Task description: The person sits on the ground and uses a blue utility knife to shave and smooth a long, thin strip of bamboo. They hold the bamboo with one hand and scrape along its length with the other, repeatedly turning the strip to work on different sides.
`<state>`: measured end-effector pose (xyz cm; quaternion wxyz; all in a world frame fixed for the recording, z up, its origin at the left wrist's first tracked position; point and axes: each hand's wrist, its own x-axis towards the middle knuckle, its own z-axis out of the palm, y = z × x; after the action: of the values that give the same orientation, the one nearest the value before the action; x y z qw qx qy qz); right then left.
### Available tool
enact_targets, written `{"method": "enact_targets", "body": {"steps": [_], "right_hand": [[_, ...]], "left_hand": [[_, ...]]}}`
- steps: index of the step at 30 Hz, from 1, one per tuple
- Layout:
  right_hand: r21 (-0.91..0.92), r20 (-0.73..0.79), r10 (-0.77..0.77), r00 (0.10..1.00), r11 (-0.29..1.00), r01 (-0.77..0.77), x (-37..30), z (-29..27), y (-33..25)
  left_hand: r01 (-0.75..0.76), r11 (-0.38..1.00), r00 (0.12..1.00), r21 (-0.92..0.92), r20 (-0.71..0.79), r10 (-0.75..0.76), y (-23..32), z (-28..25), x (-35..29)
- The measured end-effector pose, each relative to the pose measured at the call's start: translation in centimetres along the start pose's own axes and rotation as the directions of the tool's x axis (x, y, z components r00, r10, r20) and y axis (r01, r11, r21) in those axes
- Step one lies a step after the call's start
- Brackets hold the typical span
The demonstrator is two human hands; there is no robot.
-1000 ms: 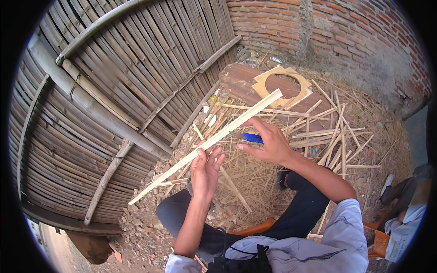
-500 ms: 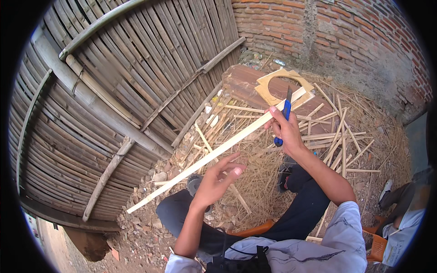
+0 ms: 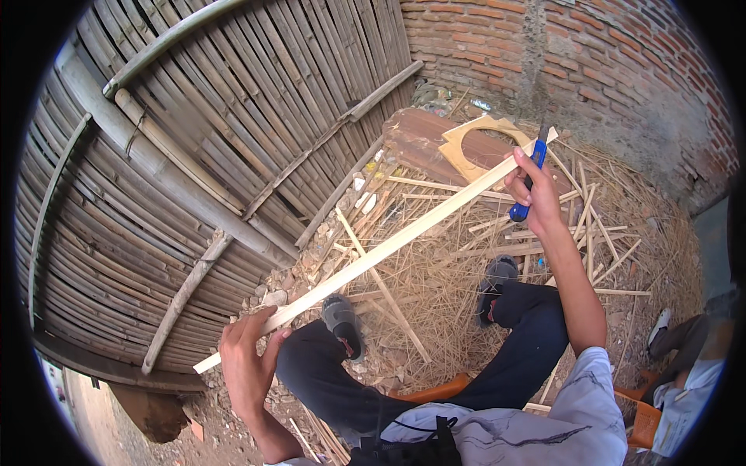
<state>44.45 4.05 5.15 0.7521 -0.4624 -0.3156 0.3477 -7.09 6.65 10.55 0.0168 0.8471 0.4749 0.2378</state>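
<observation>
A long pale wooden strip (image 3: 388,245) runs slantwise across my lap from lower left to upper right. My left hand (image 3: 245,359) grips it close to its lower end, fingers over the top and thumb on the near side. Near the far end, my right hand (image 3: 538,193) pinches the strip between thumb and fingers. That same hand holds a blue utility knife (image 3: 538,155), its dark blade pointing up beside the strip's tip. Beyond the strip lies a flat tan piece with a large round hole (image 3: 455,155), resting on a brown board (image 3: 412,144).
Several cut wooden strips (image 3: 588,233) lie scattered over dry straw (image 3: 435,311) between and beyond my feet. A slatted bamboo wall (image 3: 194,155) stands at left, a brick wall (image 3: 482,46) behind. At lower right another person (image 3: 703,365) sits by an orange chair (image 3: 643,426).
My left hand has moved down and left and closed on the strip's lower end. My right hand, with knife and strip, has shifted up and right.
</observation>
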Motion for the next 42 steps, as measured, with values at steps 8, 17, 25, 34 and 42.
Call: {"method": "enact_targets", "body": {"steps": [8,17,25,34,42], "right_hand": [[-0.179,-0.099,-0.175,0.980,0.972,0.155,-0.5,0.9,-0.5],[-0.531,0.590,-0.437,0.679,0.423,0.734,-9.3,8.7,1.5],[-0.504,0.709,-0.404,0.578,0.282,0.816,-11.8,10.0,2.2],[-0.498,0.702,-0.454,0.548,0.236,0.834,-12.1,10.4,3.1],[-0.539,0.702,-0.435,0.564,0.193,0.820,-12.3,10.5,1.9]], "left_hand": [[0.157,0.907,0.988,-0.391,0.069,-0.141,2.0,2.1,-0.8],[0.294,0.562,0.956,-0.773,0.222,-0.194,7.5,7.5,-1.2],[0.282,0.384,0.952,-0.879,0.205,-0.228,10.8,9.2,-0.6],[0.193,0.453,0.967,-0.870,0.090,-0.238,12.0,10.9,-0.5],[0.183,0.415,0.965,-0.891,0.082,-0.249,12.4,10.6,-0.5]]}}
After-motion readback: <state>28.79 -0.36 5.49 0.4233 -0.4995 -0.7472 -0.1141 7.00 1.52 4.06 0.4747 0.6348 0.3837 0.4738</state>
